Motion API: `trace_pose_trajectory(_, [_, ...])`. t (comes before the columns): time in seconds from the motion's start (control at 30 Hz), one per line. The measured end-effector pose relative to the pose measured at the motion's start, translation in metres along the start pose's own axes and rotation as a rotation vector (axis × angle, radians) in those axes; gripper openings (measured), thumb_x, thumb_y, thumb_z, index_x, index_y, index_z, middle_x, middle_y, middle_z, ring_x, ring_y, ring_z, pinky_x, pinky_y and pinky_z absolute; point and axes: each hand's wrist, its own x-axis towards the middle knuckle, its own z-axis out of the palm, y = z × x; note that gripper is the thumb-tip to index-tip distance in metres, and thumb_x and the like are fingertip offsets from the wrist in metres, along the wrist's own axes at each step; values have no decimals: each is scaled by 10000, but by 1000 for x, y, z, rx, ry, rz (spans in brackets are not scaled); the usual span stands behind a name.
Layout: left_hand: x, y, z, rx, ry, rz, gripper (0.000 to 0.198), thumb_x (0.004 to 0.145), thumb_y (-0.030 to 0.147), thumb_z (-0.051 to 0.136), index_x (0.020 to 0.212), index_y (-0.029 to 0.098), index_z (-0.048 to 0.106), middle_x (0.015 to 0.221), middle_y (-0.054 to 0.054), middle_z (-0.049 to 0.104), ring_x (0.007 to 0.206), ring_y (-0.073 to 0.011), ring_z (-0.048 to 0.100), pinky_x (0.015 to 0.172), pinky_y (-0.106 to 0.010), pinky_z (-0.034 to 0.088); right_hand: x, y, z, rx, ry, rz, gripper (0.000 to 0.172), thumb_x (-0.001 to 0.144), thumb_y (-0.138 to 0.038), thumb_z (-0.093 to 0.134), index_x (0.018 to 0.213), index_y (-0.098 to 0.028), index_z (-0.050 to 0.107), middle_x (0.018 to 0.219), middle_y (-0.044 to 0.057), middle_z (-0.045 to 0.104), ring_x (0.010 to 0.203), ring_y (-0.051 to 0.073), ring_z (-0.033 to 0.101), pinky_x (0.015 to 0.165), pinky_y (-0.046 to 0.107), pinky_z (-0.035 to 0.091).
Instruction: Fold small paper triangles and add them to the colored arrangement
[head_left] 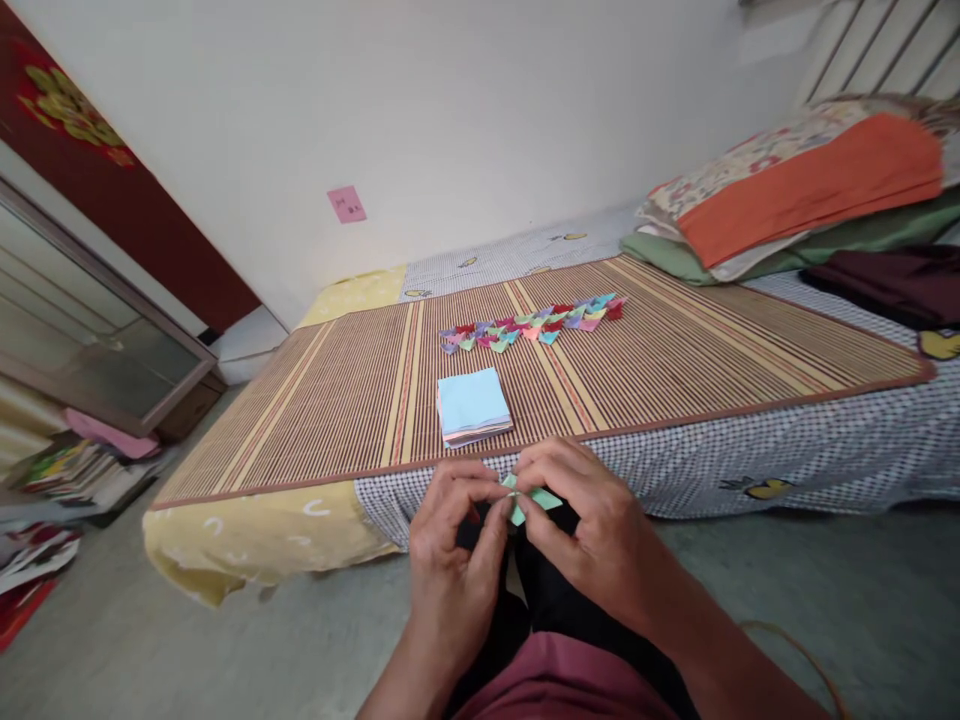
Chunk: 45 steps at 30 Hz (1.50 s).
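A small piece of light green folded paper (541, 498) is pinched between both hands, above my lap. My left hand (459, 520) grips its left edge with thumb and fingertips. From the other side, the thumb and fingers of my right hand (585, 505) close on it, hiding part of the folds. Just beyond the hands, a stack of square paper sheets (474, 402) with a light blue one on top lies on the striped mat (337, 400). Farther back are rows of small folded paper pieces (532, 325) in many colours.
The mat covers a bed with a checked sheet (825, 440) and yellow cloth (262, 540). Folded bedding with an orange cover (817, 185) is piled at the right, beside dark folded cloth (885, 285). Books (71, 475) and a glass-fronted cabinet (97, 310) stand left.
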Motion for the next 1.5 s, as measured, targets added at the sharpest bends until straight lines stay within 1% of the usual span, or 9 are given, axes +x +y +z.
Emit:
trace_pose_trajectory(0.1, [0,1,0,-96,-28,-72,108,938,140,635,906,230,686,986,-40,646,964,-185,625,817,-301,494,-1,0,0,7,2,-11,160,914,-63,542,845,-207,555,882,39,606,887,206,572,812,371,459])
trace_pose_trajectory(0.27, [-1,-1,2,-216,-30,-193,88,938,191,642,878,227,694,1054,-61,634,1038,-220,621,863,-332,499,-2,-2,-2,18,-14,-9,173,938,-70,515,843,-209,555,882,40,593,875,207,558,800,373,452])
trace_pose_trajectory(0.37, [-1,-2,4,-270,-34,-238,71,940,202,637,897,228,687,1068,-60,641,1039,-218,627,839,-318,508,-2,0,-1,-6,-15,-13,172,937,-70,515,840,-207,551,884,43,594,875,208,561,793,371,456])
trace_pose_trajectory(0.5, [2,2,5,-181,-8,-204,67,931,183,623,954,224,671,1075,-61,652,1026,-205,629,784,-286,515,-1,4,5,-183,33,-77,183,905,-50,532,811,-206,546,871,57,621,859,225,572,775,388,449])
trace_pose_trajectory(0.67, [4,4,7,-175,-34,-233,81,916,148,602,874,202,645,996,-52,647,926,-189,637,781,-293,523,-1,5,11,-278,19,-125,185,895,-44,549,802,-205,554,864,61,636,838,228,580,747,378,444])
trace_pose_trajectory(0.9, [3,3,8,-179,-35,-248,124,937,147,561,845,202,623,920,-28,635,852,-166,628,760,-277,511,-2,5,11,-238,6,-115,178,905,-41,538,805,-187,558,876,71,626,845,226,565,756,375,436])
trace_pose_trajectory(1.13, [-1,-2,10,-245,41,-310,144,968,158,507,955,219,637,938,-23,664,832,-168,654,747,-285,522,-3,6,10,-151,55,-76,191,896,-28,527,794,-189,524,872,51,590,852,212,549,775,368,428])
trace_pose_trajectory(1.33, [-1,-3,9,-138,-3,-201,207,902,60,492,882,212,632,992,-33,669,964,-177,648,846,-292,499,-4,7,10,-99,74,-64,190,910,-31,517,817,-197,517,924,58,585,895,212,552,799,360,449])
trace_pose_trajectory(1.5, [1,1,10,-204,-60,-283,136,894,93,526,917,206,598,959,-31,676,901,-171,655,825,-292,513,-6,9,11,-45,57,-86,186,924,-29,517,840,-194,530,929,57,585,904,199,559,797,334,461])
